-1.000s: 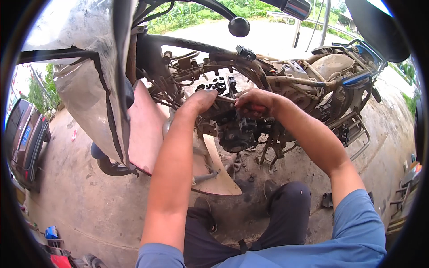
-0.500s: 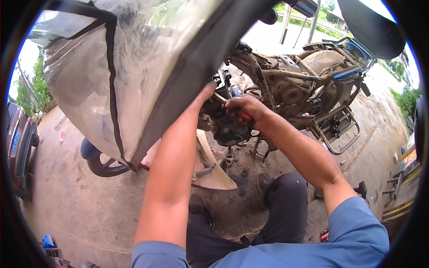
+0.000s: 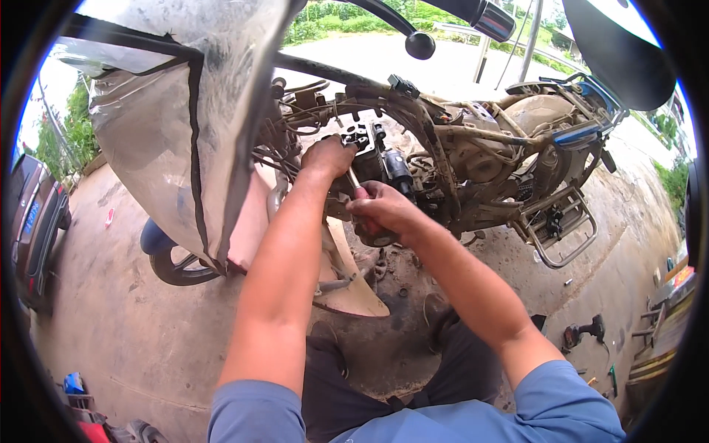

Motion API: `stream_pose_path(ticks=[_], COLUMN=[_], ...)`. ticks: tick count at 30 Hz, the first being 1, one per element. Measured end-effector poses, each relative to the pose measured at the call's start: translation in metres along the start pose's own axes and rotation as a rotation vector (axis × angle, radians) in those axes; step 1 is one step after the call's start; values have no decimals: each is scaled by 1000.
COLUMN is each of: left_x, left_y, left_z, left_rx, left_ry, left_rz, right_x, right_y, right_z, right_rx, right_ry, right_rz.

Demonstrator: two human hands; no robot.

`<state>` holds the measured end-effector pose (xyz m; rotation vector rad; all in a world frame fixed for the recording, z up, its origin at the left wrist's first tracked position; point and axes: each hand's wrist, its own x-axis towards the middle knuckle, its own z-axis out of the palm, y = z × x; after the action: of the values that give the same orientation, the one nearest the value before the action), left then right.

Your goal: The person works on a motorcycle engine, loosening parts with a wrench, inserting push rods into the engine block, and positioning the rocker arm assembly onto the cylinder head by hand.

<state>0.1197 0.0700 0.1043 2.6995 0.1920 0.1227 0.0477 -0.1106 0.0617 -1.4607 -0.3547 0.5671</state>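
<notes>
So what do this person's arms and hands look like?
Short blue sleeves cover the upper arms; the forearms below are bare. Both the left hand and the right hand are ungloved, with no watch or cable visible.

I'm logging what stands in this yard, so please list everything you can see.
motorcycle: one, dusty brown with blue, centre to right
engine top: one, black and silver-grey, centre
red-handled tool: one, red with metal shaft, below the engine top
clear cover: one, cloudy with black edging, upper left
pale panel: one, cream, below centre
wheel: one, dark, below the cover
car: one, dark, far left
power tool: one, black, ground, lower right
plants: many, green, top
small edge items: uncounted, too unclear
shirt: one, blue, bottom
trousers: one pair, dark, bottom
hands: two, bare; left at the engine top, right around the tool
</notes>
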Motion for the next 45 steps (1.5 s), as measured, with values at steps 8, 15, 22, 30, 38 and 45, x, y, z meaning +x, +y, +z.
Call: stream_pose_path(ticks=[8,15,22,30,38,45], left_x=[17,24,33,37,39,35], left_y=[-4,1,-12,-9,-3,-1], left_z=[7,16,16,31,22,15], left_rx=[-68,-84,-247,-398,-407,-289], left_ry=[-57,-111,-108,-4,-7,14], left_rz=[-186,-133,-165,-215,-223,-222], right_x=[34,60,27,57,58,42], right_y=[-117,-107,-94,-102,-82,-67], right_z=[-128,-163,-116,-112,-119,-104], right_rx=[-1283,-1048,-419,-510,-105,-18], right_ry=[150,74,-204,-386,-359,-182], right_rz=[-567,-602,-80,308,396,315])
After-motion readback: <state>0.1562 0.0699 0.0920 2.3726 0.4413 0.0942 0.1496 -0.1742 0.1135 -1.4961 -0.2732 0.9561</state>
